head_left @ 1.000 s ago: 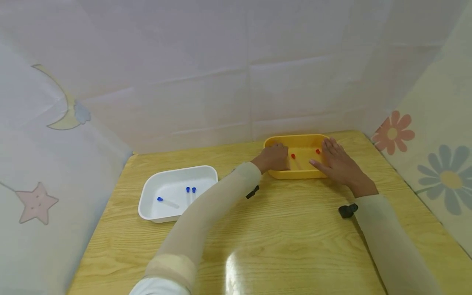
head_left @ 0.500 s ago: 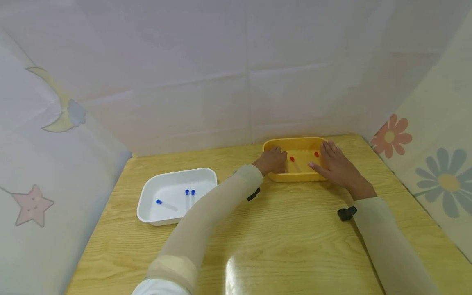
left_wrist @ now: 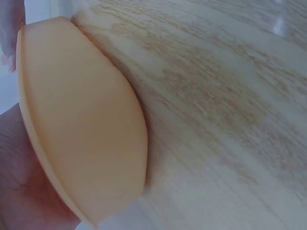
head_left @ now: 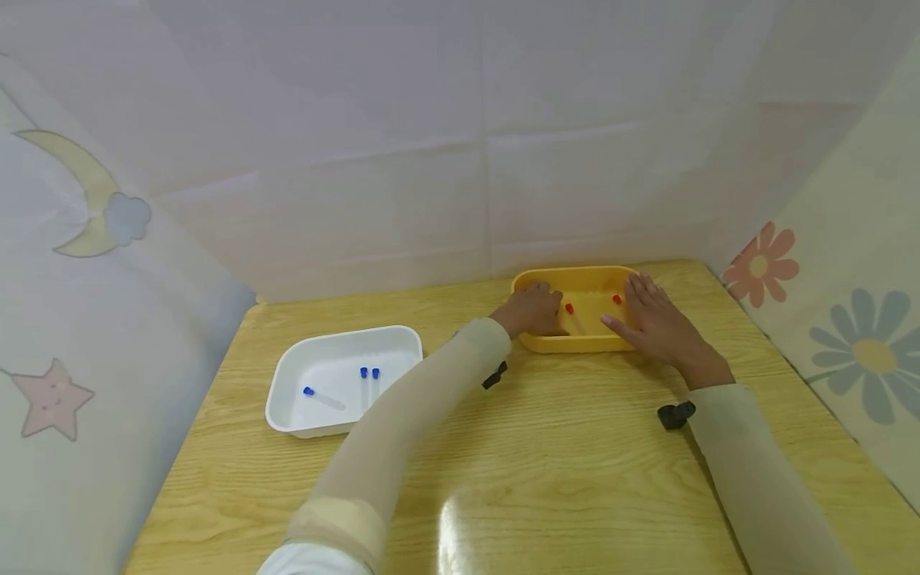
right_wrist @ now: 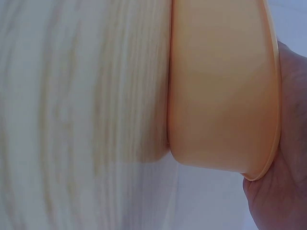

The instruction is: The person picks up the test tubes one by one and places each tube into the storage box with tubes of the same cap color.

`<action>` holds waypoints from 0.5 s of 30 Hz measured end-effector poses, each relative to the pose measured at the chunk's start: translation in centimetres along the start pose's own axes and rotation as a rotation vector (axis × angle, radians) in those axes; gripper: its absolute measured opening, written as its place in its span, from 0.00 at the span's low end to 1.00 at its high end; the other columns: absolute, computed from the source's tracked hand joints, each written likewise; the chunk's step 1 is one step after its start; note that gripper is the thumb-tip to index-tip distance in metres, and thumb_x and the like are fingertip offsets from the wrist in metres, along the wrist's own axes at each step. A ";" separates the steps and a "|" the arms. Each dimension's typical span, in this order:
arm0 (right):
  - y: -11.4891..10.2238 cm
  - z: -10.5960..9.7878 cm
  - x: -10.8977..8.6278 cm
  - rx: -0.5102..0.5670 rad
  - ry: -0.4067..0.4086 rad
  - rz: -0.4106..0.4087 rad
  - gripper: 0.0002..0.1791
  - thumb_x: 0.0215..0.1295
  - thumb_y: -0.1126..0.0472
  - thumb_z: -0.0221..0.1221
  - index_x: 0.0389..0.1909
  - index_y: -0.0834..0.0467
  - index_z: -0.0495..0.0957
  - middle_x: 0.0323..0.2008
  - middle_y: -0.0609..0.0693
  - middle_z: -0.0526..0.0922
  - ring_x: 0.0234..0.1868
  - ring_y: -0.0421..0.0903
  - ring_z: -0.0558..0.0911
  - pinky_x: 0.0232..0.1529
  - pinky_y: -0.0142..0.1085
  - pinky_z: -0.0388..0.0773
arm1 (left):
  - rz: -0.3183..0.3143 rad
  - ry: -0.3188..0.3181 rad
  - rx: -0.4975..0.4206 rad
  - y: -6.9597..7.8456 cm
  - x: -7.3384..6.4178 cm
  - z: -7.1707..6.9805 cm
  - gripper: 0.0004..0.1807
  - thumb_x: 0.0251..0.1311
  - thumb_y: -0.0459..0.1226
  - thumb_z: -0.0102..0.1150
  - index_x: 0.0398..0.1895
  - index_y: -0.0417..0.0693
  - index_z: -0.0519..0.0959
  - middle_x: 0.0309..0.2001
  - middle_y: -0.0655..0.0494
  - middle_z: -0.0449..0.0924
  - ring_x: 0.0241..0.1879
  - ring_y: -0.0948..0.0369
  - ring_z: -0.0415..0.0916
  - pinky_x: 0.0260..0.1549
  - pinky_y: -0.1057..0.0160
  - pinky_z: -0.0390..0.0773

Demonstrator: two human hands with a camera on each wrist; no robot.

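A yellow tray (head_left: 575,343) stands toward the back right of the table. My left hand (head_left: 533,307) reaches over its left end with the fingers bent down inside; the fingertips are hidden, so I cannot tell whether they hold anything. Across the tray's right end lies my right hand (head_left: 661,323), fingers straight and thumb spread over the near side. Between the hands, a clear tube with a red cap (head_left: 569,308) lies in the tray, and a second red cap (head_left: 616,299) shows near my right fingers. Both wrist views show the tray's outer wall (left_wrist: 86,120) with a palm against its rim.
To the left on the table is a white tray (head_left: 287,427) holding clear tubes with blue caps (head_left: 363,373); my left sleeve overlaps its right corner. Printed cloth walls (head_left: 374,216) close off the back and both sides of the wooden table (head_left: 561,455).
My hands and both trays hold nearly the same places. The head view has shifted slightly, and the moon and star prints on the left cloth now appear farther left.
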State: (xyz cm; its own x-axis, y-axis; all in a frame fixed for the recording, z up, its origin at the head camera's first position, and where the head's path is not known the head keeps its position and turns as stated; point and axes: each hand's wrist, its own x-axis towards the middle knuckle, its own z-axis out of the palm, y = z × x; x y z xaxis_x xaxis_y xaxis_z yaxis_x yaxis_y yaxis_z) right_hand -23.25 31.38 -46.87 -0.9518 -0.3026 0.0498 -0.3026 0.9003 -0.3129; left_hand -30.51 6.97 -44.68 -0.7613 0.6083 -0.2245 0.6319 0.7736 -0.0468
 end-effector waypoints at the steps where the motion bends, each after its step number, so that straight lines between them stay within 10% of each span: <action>1: -0.1 0.0 0.1 -0.002 -0.003 -0.001 0.53 0.77 0.34 0.43 0.78 0.72 0.36 0.79 0.67 0.32 0.79 0.61 0.29 0.76 0.58 0.29 | 0.005 0.013 -0.005 -0.1 -0.1 -0.1 0.44 0.63 0.69 0.54 0.74 0.53 0.66 0.70 0.51 0.65 0.68 0.56 0.63 0.63 0.58 0.71; 15: 0.6 -0.3 -0.2 0.029 0.034 -0.033 0.49 0.78 0.37 0.44 0.80 0.68 0.39 0.79 0.67 0.32 0.79 0.65 0.31 0.74 0.62 0.28 | 0.037 0.114 0.033 0.1 -2.4 -2.9 0.47 0.63 0.73 0.47 0.78 0.57 0.61 0.75 0.48 0.59 0.71 0.52 0.62 0.64 0.53 0.72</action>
State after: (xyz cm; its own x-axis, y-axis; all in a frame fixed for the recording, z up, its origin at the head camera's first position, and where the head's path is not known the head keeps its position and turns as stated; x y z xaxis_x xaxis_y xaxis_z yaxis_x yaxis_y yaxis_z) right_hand -23.28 32.09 -46.78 -0.9427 -0.3207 0.0923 -0.3326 0.8805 -0.3377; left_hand -29.00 6.11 -41.31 -0.7479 0.6538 -0.1145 0.6627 0.7454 -0.0727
